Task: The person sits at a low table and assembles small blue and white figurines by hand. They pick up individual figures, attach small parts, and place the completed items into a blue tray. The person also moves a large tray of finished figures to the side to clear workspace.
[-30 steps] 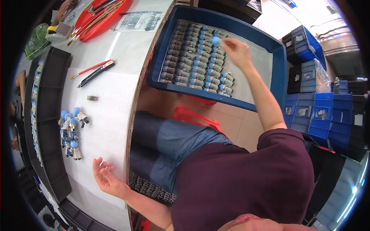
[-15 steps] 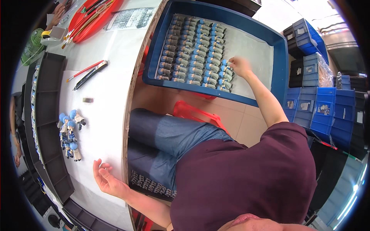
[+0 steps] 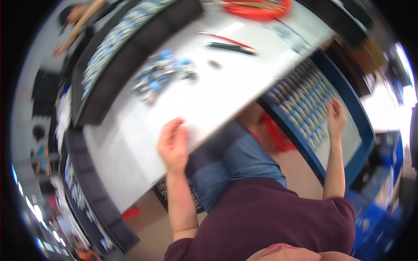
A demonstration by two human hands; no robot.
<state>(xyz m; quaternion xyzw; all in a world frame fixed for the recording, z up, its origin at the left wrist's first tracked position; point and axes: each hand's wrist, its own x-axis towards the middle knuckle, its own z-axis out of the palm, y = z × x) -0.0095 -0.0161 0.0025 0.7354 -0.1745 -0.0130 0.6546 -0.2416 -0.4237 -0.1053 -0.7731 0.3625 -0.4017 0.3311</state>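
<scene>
My left hand (image 3: 173, 147) is raised over the white tabletop (image 3: 209, 104), fingers loosely bent and apart, nothing visible in it. On the table beyond it lies a cluster of small blue-haired figurines (image 3: 159, 71), blurred by motion. At the right, my right hand (image 3: 337, 117) is over the blue tray (image 3: 300, 135), beside the outermost row of figurines (image 3: 307, 104) standing in lines on its pale liner. Its fingers are bent and smeared, so whether a figurine is between them cannot be made out.
A black pen-like tool (image 3: 230, 47) and a thin red brush (image 3: 233, 40) lie beyond the cluster, near a small grey block (image 3: 214, 64). A red dish (image 3: 261, 11) of brushes stands at the far edge. Dark compartment racks (image 3: 130, 56) line the left. Another person's arm (image 3: 80, 27) shows at upper left.
My view has swung left, turning the whole scene and blurring it. My left hand is now raised higher over the table; my right hand stays at the tray's outer row.
</scene>
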